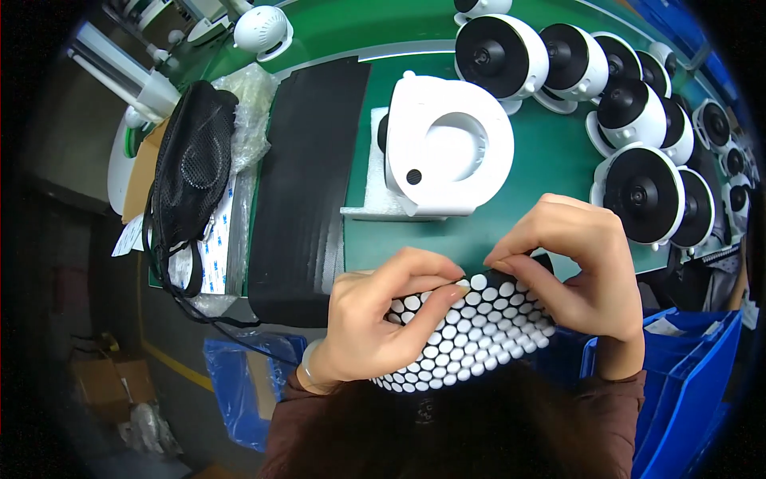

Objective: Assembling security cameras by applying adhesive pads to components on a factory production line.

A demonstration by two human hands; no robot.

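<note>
A black sheet of round white stickers (pixel 475 327) hangs at the table's near edge, bent toward me. My left hand (pixel 383 311) is closed on its upper left part, thumb over the dots and fingers behind. At the upper edge, my right hand (pixel 578 267) pinches with thumb and index finger; whether a dot is between those fingertips is hidden. Just beyond both hands, a white rounded housing (pixel 491 132) with a deep round recess lies in a white foam block (pixel 379 195). One small black textured disc (pixel 414 177) sits on the housing near the recess.
Several white camera-like units with black round fronts (pixel 638 194) crowd the right side. A black mat (pixel 307 176) lies left of the housing, beside a black mesh pouch (pixel 195 156) with a cord. Blue bins (pixel 678 375) stand below right; a plastic-lined blue bin (pixel 239 391) is below left.
</note>
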